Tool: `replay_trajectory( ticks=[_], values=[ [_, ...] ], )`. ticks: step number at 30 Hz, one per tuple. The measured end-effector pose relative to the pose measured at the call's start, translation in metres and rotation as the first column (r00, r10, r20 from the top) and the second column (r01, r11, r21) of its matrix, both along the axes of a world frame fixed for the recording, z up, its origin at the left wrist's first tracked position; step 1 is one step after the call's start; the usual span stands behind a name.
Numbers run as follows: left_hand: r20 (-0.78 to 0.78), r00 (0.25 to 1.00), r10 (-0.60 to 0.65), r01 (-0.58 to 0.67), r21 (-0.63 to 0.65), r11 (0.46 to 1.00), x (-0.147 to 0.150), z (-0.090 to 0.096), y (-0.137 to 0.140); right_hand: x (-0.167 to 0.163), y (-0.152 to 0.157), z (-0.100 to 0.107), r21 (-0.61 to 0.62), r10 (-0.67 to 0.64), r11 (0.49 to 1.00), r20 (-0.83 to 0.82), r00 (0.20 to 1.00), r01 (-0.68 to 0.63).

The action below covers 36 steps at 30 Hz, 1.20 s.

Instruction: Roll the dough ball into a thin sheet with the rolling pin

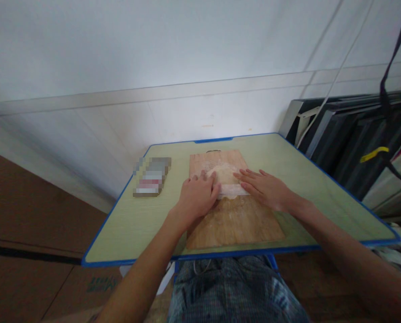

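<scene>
Dough [225,176] lies between left hand [199,194] and right hand [263,186] — atop wooden board [236,225].

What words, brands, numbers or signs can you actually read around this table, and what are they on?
None can be read for certain.
Brown surface at lower left: dark green lettering, too blurred to quote.
Pixelated item on the table's left side: blocked out, so any label on it is unreadable.
Wooden board under the hands: no lettering visible.
</scene>
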<state>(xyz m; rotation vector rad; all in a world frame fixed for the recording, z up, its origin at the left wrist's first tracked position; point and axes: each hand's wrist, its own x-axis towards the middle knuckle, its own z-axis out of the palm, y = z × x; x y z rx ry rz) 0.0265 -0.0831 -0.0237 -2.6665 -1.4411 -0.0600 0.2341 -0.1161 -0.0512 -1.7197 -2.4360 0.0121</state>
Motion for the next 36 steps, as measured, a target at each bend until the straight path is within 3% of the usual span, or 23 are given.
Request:
replay_trajectory(
  ticks=[5, 13, 18, 22, 26, 28, 32, 36],
  values=[
    [0.002, 0.999, 0.032, -0.032, 0.082, 0.996, -0.002, -0.004, -0.015, -0.003, -0.011, 0.002, 0.035, -0.004, 0.999, -0.008, 1.0, 0.004],
    [-0.048, 0.999, 0.005, -0.004, 0.005, 1.0, 0.006, 0.001, 0.03, 0.003, 0.046, 0.005, -0.06, -0.083, 0.995, 0.025, 0.996, 0.085],
    [0.009, 0.999, 0.034, -0.034, 0.062, 0.997, 0.006, -0.001, 0.013, 0.001, 0.03, -0.002, 0.013, -0.052, 0.999, -0.007, 0.999, 0.052],
    [0.042, 0.999, 0.032, -0.036, 0.091, 0.995, 0.002, -0.002, -0.006, 0.002, 0.006, -0.001, 0.045, 0.018, 0.999, -0.202, 0.979, -0.009],
    [0.028, 1.0, 0.009, -0.01, 0.05, 0.999, 0.0, -0.001, -0.006, 0.01, 0.007, 0.008, 0.029, 0.047, 0.999, -0.538, 0.842, -0.037],
    [0.026, 1.0, -0.012, 0.012, 0.02, 1.0, -0.001, -0.001, -0.003, 0.012, 0.017, 0.012, 0.014, 0.02, 1.0, -0.609, 0.793, -0.014],
    [0.039, 0.999, -0.021, 0.021, 0.01, 1.0, -0.003, -0.003, 0.003, 0.005, 0.036, 0.014, -0.021, -0.107, 0.994, -0.433, 0.895, 0.109],
    [0.03, 0.999, -0.015, 0.015, -0.001, 1.0, -0.002, -0.005, 0.012, -0.013, 0.05, 0.015, 0.037, -0.168, 0.983, -0.202, 0.965, 0.179]
  ],
)
